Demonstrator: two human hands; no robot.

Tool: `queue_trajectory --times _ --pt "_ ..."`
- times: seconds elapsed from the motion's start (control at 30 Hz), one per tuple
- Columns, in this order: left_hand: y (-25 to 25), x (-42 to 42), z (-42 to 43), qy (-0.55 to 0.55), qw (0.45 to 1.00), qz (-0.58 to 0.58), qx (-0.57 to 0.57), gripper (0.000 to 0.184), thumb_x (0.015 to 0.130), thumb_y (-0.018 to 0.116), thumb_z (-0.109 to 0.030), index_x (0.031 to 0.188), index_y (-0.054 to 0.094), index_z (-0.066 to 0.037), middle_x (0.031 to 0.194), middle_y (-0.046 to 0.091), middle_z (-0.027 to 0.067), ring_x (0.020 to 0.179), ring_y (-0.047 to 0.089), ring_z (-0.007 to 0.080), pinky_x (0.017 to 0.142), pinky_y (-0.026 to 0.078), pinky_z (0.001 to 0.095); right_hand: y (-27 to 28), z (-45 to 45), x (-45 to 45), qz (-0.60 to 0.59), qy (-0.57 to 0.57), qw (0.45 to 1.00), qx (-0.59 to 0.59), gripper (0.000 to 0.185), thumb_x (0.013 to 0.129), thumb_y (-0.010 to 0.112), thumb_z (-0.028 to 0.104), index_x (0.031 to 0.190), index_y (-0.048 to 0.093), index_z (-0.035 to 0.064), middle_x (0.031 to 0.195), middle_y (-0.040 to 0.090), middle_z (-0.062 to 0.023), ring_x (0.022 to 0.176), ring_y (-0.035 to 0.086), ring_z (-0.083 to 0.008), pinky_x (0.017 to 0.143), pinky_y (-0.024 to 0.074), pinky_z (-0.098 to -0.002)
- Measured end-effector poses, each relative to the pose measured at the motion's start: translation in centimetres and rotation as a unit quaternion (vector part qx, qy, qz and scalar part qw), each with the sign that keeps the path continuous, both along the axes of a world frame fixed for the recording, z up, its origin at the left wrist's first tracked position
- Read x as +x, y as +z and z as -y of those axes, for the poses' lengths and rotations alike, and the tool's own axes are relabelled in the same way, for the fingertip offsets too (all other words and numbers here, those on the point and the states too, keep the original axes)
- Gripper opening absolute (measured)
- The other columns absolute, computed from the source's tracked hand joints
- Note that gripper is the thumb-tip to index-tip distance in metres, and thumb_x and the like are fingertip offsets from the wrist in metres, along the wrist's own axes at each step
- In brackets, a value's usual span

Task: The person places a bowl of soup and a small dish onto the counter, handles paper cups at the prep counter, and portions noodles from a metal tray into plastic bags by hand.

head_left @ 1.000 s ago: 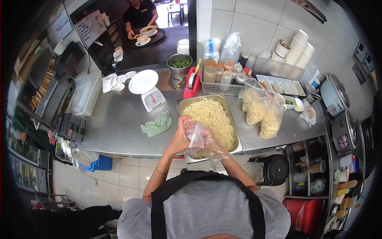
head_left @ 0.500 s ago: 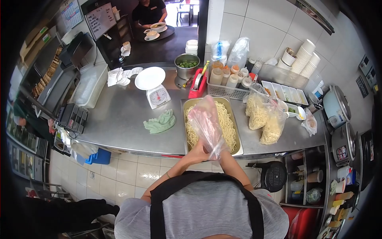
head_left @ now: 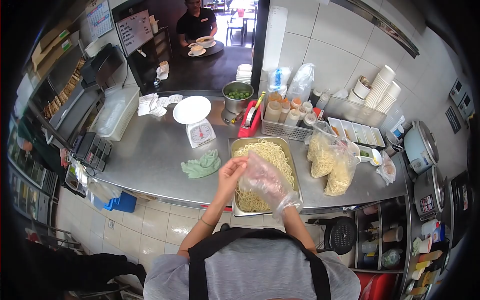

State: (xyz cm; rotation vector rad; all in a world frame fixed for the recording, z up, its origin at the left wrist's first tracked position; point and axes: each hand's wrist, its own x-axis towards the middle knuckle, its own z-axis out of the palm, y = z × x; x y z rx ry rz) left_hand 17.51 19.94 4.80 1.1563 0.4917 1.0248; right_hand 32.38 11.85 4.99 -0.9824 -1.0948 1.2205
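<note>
Since the earlier frame, the left grip (head_left: 232, 172) has been shifted from the base of the clear plastic bag (head_left: 256, 169) to its far end, and the bag has been tipped leftward. The bag's edge is pinched there between thumb and fingers. The right grip (head_left: 275, 188) is sheathed inside the bag; whether its fingers are spread or closed cannot be told through the crumpled plastic. The bag is held above the noodles (head_left: 265, 148), which are heaped in a metal tray (head_left: 245, 213) on the table (head_left: 150, 156). A green cloth (head_left: 201, 164) is seen to the tray's left, bagged noodles (head_left: 341, 175) to its right.
</note>
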Motion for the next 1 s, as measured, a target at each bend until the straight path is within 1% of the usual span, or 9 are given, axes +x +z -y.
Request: queue_trajectory --times 0.07,0.17,0.37,0.43,0.5,0.57,0.67,0.83,1.0 --pt "0.1 -0.1 -1.4 0.061 0.998 0.01 -0.004 0.008 0.084 0.06 -0.006 0.09 0.063 -0.002 0.081 0.063 0.0007 0.074 0.056 0.0069 0.071 0.045 0.0217 0.3 0.7 -0.5 0.031 0.034 0.999 -0.01 0.051 0.085 0.058 0.02 0.131 0.04 0.0084 0.105 0.059 -0.0109 0.087 0.056 -0.0175 0.081 0.0457 -0.0299" --pt "1.1 -1.1 -3.8 0.112 0.993 -0.012 0.019 0.012 0.085 0.06 -0.009 0.093 0.062 -0.001 0.084 0.063 0.0024 0.076 0.058 0.0084 0.071 0.046 0.0223 0.4 2.0 -1.1 0.019 0.038 0.999 -0.029 0.051 0.086 0.057 0.021 0.132 0.038 0.0086 0.105 0.059 -0.0112 0.088 0.056 -0.0178 0.082 0.0455 -0.03" --pt "1.3 -1.1 -2.8 -0.206 0.966 -0.146 0.057 0.013 0.082 0.062 -0.006 0.094 0.062 -0.001 0.084 0.063 0.0024 0.079 0.058 0.0078 0.07 0.047 0.0209 -0.7 3.1 -1.6 0.055 -0.07 0.996 -0.005 0.055 0.089 0.053 0.028 0.136 0.032 0.0095 0.113 0.055 -0.0124 0.097 0.053 -0.0203 0.089 0.0425 -0.0313" --pt "-0.9 -0.9 -3.8 -0.161 0.972 -0.158 0.07 0.009 0.081 0.063 -0.003 0.09 0.063 -0.002 0.081 0.063 0.0002 0.076 0.057 0.0058 0.069 0.045 0.02 -6.5 4.0 0.2 0.011 -0.064 0.997 -0.044 0.057 0.088 0.052 0.024 0.138 0.029 0.0102 0.125 0.048 -0.014 0.111 0.047 -0.0235 0.096 0.0378 -0.0326" --pt "-1.1 -1.1 -4.5 -0.066 0.986 -0.127 0.081 0.007 0.082 0.063 -0.005 0.087 0.064 -0.001 0.077 0.062 -0.0009 0.073 0.056 0.0055 0.069 0.045 0.0201 -7.9 4.2 1.7 0.149 0.022 0.981 -0.121 0.059 0.087 0.051 0.024 0.14 0.027 0.0106 0.134 0.041 -0.0131 0.12 0.043 -0.0234 0.101 0.034 -0.0327" --pt "-0.6 -1.4 -5.6 0.024 0.991 -0.114 0.071 0.007 0.081 0.063 -0.006 0.087 0.064 -0.002 0.077 0.063 0.0002 0.069 0.054 0.0058 0.066 0.044 0.0207 -3.8 4.2 1.8 0.504 0.161 0.831 -0.17 0.06 0.09 0.05 0.032 0.14 0.026 0.0106 0.138 0.037 -0.009 0.122 0.04 -0.0195 0.101 0.0321 -0.0313" --pt "-1.5 -1.9 -7.4 0.137 0.959 -0.188 0.159 0.012 0.08 0.064 -0.008 0.09 0.064 -0.002 0.084 0.063 0.0058 0.072 0.056 0.0136 0.067 0.045 0.0262 -2.3 6.6 1.2 0.203 0.151 0.967 0.018 0.068 0.088 0.052 0.033 0.143 0.017 0.0138 0.143 0.029 -0.0095 0.129 0.032 -0.0208 0.105 0.0255 -0.0323" --pt "1.5 -0.6 -2.7 0.302 0.703 -0.369 0.528 0.032 0.075 0.065 -0.012 0.105 0.059 -0.005 0.104 0.055 0.0141 0.087 0.057 0.0297 0.073 0.046 0.0396 0.4 6.2 -0.7 -0.108 0.092 0.986 -0.083 0.089 0.083 0.06 0.031 0.144 -0.004 0.0182 0.147 0.013 -0.0159 0.133 0.024 -0.0258 0.106 0.0209 -0.0355" --pt "2.8 -0.3 2.5 0.055 0.848 -0.272 0.452 0.028 0.075 0.064 -0.009 0.102 0.057 -0.005 0.106 0.052 0.0138 0.09 0.057 0.0306 0.073 0.046 0.039 0.6 4.2 -1.5 -0.195 0.087 0.975 -0.057 0.093 0.081 0.059 0.021 0.143 -0.011 0.0235 0.148 0.008 -0.0173 0.133 0.023 -0.0275 0.106 0.0209 -0.0352"
